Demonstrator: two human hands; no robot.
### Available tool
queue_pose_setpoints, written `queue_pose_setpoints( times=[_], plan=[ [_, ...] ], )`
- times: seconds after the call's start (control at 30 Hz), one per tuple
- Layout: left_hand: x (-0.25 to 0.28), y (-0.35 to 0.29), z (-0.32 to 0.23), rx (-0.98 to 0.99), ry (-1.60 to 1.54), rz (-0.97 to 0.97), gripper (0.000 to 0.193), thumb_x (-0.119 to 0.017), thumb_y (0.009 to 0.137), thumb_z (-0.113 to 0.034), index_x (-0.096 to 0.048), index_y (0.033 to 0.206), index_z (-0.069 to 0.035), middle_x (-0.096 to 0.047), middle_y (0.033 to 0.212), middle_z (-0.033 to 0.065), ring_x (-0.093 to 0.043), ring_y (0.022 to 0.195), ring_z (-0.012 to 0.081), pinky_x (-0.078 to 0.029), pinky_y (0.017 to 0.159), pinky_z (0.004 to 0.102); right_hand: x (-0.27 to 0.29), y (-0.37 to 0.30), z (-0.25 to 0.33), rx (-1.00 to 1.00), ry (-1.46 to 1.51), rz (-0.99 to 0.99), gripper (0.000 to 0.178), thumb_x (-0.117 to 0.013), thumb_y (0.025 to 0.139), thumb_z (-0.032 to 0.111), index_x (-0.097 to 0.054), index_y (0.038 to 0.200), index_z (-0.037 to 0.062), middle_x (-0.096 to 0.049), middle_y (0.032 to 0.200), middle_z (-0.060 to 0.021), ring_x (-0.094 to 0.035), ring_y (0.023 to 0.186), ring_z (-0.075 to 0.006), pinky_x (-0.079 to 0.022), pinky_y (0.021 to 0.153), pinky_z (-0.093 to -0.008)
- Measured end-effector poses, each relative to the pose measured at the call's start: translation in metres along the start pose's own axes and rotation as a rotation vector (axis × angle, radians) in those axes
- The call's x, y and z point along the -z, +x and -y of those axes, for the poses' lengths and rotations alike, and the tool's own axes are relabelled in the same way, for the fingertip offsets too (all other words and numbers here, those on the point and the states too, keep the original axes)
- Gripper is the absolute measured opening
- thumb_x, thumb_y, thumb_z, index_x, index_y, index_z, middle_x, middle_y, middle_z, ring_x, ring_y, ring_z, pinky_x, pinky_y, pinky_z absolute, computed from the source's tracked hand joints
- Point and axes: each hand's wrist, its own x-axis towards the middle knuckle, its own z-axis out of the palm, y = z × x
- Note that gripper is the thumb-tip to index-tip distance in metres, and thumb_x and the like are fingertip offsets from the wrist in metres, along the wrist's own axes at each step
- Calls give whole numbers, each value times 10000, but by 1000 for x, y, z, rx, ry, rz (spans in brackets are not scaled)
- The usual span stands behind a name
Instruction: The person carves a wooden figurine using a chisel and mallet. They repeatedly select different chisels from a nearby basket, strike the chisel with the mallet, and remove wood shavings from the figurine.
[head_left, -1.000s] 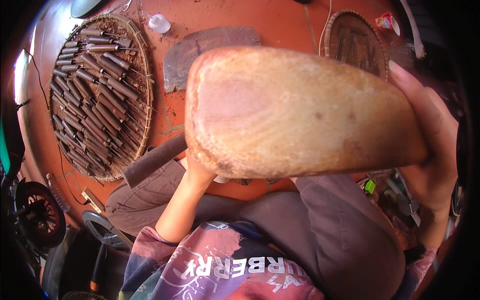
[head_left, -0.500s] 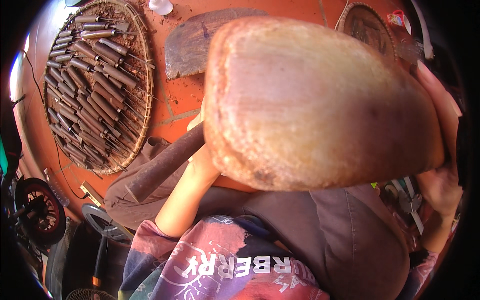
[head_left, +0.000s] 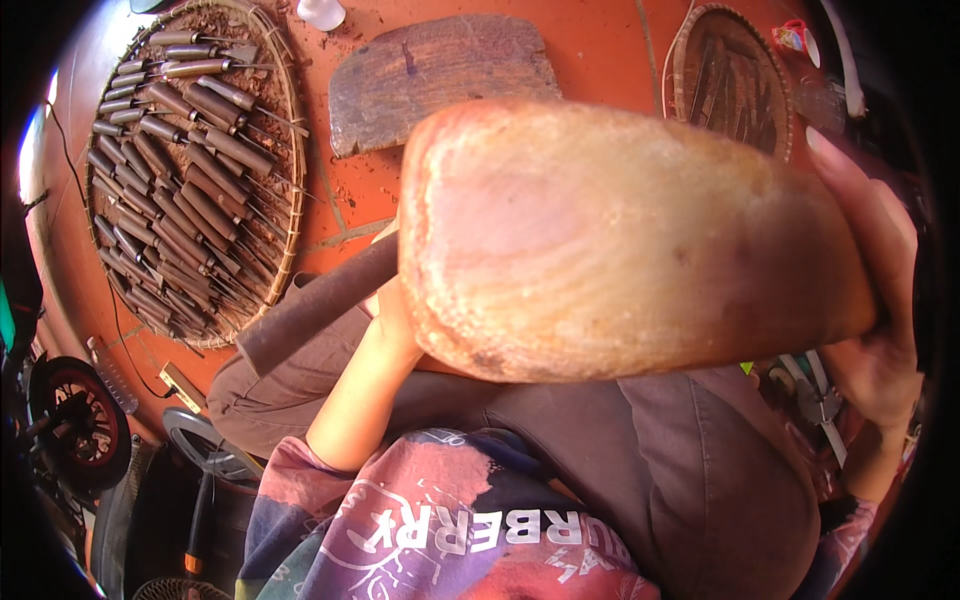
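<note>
Close before me is a large pale wooden block point(head_left: 600, 250) with rounded edges, a reddish rim and a small dark knot. At its right end my right hand point(head_left: 875, 250) holds it, thumb up along the side and palm beneath. My left hand point(head_left: 396, 315) is mostly behind the block's left end, closed around a dark round wooden handle point(head_left: 315, 305) that slants down and left toward my knee. The block hides the far end of that handle and most of my left fingers.
A round woven tray point(head_left: 296, 200) of wood-handled chisels point(head_left: 190, 215) and shavings lies left. Beyond the block a thick wooden board point(head_left: 440, 75) rests on red tiles, with a smaller basket point(head_left: 668, 80) of dark tools to its right. A power strip point(head_left: 182, 385) and cable lie near the left knee.
The block has come down and tilted, uncovering more of the board and the small basket. The handle in my left hand has shifted slightly left. My right hand moves along with the block.
</note>
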Motion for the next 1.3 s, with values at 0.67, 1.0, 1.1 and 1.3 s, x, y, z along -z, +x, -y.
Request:
queue_pose_setpoints(
  times=[0.67,1.0,1.1,1.3],
  plan=[
    [26,12,8,-42,235,200,334,-634,894,-218,-617,1170,-31,-623,1138,216,-589,1030,424,-456,911,516,13,34,43,298,-16,-285,594,-744,713,70,-596,1280,-28,-684,996,-152,-655,826,-201,-502,729,-294],
    [17,32,9,-23,64,214,242,-604,906,-179,-653,1101,-44,-648,1033,219,-601,967,424,-471,862,489,25,38,64,262,-153,-277,562,-726,683,-7,-648,1238,34,-693,946,-112,-658,776,-184,-502,679,-259],
    [16,25,12,-37,75,203,257,-604,900,-191,-652,1122,-71,-643,1072,202,-604,982,410,-477,881,492,15,43,57,279,-103,-300,599,-735,672,-25,-629,1259,26,-691,955,-113,-660,803,-184,-507,710,-259],
    [19,12,5,293,-692,-152,267,-686,844,25,-635,1106,30,-677,1038,158,-662,1016,253,-513,888,379,7,42,26,127,36,-160,569,-681,734,-41,-582,1292,11,-675,1053,-114,-651,894,-177,-510,793,-275]
  ],
)
